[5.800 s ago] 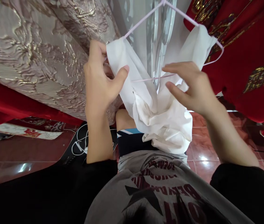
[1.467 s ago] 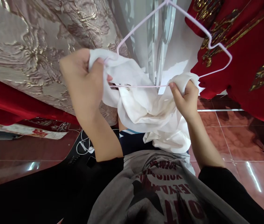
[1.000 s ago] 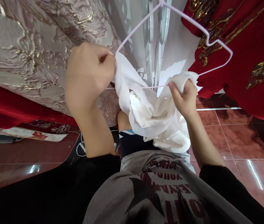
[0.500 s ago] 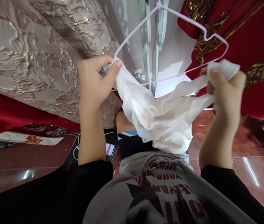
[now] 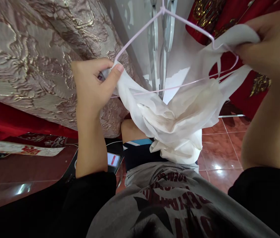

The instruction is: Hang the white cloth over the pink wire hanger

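A pale pink hanger (image 5: 140, 32) hangs in the upper middle, its thin lower bar crossing behind and over a white garment (image 5: 164, 125). My left hand (image 5: 96, 82) pinches the garment's edge against the hanger's left end, thumb on top. On the right, my right hand (image 5: 266, 46) grips another edge of the garment, raised above the hanger's right end; its fingers are partly hidden. The sheer cloth is stretched between both hands, and its bunched lower part droops over my lap.
Embossed pinkish fabric (image 5: 43, 66) hangs at the left. Red fabric with gold decoration (image 5: 244, 96) hangs at the right. Near my left forearm, a lit phone (image 5: 113, 160) lies on a dark seat. Red tiles (image 5: 219, 148) cover the floor.
My right hand has moved up and to the right, pulling the garment's edge over the hanger's right end. My left hand has shifted slightly left with its hold kept.
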`<state>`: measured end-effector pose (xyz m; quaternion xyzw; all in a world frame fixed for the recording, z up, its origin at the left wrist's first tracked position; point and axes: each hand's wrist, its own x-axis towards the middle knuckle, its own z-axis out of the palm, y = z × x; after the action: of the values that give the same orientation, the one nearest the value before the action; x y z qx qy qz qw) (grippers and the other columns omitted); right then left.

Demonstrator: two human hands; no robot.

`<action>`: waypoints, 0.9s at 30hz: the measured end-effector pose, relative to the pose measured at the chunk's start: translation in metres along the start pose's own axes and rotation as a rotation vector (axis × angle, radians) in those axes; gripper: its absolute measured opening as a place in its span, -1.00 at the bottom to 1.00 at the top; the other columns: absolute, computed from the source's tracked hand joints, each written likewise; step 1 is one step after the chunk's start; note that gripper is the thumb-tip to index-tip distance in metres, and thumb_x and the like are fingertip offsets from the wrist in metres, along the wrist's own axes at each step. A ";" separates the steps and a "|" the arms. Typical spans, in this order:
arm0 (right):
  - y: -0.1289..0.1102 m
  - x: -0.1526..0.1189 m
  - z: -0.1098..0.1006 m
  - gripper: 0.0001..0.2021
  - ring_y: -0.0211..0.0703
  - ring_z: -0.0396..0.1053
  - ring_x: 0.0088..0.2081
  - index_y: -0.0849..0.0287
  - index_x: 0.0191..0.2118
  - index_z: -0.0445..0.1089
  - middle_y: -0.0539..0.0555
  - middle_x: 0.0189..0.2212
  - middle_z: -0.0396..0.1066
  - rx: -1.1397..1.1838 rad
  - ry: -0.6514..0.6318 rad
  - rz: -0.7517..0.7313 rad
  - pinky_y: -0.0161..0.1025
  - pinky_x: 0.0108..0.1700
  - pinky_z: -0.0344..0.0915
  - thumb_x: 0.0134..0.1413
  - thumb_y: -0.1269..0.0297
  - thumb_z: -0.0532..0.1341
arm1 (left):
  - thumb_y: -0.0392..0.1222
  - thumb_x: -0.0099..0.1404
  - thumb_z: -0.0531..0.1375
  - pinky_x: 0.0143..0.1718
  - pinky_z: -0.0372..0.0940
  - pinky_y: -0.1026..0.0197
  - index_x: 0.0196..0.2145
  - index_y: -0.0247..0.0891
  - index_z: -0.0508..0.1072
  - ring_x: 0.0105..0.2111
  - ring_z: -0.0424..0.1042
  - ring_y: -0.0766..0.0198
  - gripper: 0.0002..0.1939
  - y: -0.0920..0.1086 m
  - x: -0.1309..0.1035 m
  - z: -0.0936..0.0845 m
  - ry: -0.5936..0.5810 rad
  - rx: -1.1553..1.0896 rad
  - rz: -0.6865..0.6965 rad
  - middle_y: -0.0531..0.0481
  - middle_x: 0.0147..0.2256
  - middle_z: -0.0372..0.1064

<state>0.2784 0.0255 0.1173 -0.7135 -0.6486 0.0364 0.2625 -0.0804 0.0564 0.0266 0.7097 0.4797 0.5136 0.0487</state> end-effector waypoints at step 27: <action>0.001 -0.059 0.192 -0.70 -0.12 0.41 -0.11 0.00 -0.04 0.57 0.05 -0.18 0.56 0.401 0.272 -0.621 0.00 0.17 0.22 0.45 0.12 0.08 | 0.15 0.42 0.29 0.04 0.30 -0.06 -0.03 -0.17 0.43 -0.04 0.38 0.04 -0.63 -0.013 -0.077 0.060 0.755 -0.135 0.053 -0.09 -0.09 0.34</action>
<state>0.1948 0.0321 -0.0651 -0.4163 -0.7728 -0.0134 0.4789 -0.0428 0.0326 -0.0610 0.4777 0.4106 0.7704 -0.0982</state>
